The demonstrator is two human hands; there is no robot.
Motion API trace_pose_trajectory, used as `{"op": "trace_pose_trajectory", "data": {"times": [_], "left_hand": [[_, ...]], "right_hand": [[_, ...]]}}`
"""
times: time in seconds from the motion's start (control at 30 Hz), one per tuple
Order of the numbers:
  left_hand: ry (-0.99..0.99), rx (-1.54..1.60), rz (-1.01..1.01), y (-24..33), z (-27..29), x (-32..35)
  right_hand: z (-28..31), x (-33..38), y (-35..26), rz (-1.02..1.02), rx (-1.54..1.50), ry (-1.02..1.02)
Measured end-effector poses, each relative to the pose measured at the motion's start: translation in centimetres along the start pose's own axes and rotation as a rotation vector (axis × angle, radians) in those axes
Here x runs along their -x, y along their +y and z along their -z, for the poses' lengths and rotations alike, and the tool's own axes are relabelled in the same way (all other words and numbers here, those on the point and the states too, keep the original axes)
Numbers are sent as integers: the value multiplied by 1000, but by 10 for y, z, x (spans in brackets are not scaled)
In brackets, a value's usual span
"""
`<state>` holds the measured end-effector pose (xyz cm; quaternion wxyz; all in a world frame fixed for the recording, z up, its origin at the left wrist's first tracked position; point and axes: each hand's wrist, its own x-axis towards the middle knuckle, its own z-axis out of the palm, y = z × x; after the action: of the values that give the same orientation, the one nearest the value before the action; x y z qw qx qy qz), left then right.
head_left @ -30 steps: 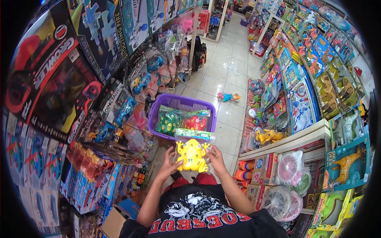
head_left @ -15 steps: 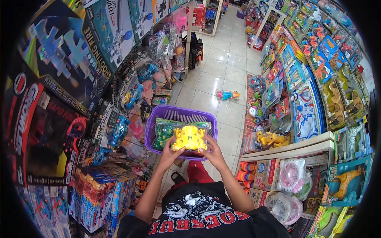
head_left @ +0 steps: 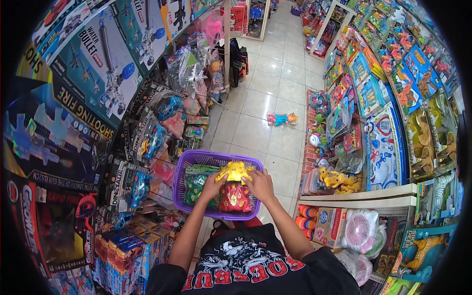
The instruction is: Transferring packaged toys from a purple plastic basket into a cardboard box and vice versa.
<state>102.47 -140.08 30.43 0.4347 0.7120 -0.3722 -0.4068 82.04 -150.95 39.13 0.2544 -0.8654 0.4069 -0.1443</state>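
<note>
Both hands hold a shiny yellow toy frog (head_left: 236, 169) over the far right part of a purple plastic basket (head_left: 216, 153). My left hand (head_left: 213, 187) closes on its left side, and my right hand (head_left: 260, 185) grips its right side. Just nearer to me, a similar red toy in clear wrap (head_left: 234, 197) lies in the basket. Left of it is a green toy with yellow spots (head_left: 194, 188), partly behind my left hand. A flat green packet (head_left: 201, 168) lies along the basket's far side. Whether the frog rests on anything is hidden.
Shelves of boxed toy guns (head_left: 103, 69) and hanging toy packs (head_left: 157, 140) line the left. At right are a white shelf edge (head_left: 359, 196), yellow animal toys (head_left: 339, 181) and a wrapped pink fan (head_left: 363, 228). A doll-like toy (head_left: 282, 118) lies on the tiled floor (head_left: 250, 132).
My hands have moved the yellow frog forward and lower over the basket, tilting it. The red toy beneath now shows. In the view, the basket sits lower and slightly further left.
</note>
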Motion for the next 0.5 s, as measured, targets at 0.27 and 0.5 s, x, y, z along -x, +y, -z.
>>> {"op": "trace_pose_trajectory", "data": {"times": [0.27,0.5], "left_hand": [[180,-345,-71,-11,-30,1],[171,-324,-129,22,-23,36]], "right_hand": [[-37,-11,3,-13,462,-138],[-43,14,12,-13,333,-61]]}}
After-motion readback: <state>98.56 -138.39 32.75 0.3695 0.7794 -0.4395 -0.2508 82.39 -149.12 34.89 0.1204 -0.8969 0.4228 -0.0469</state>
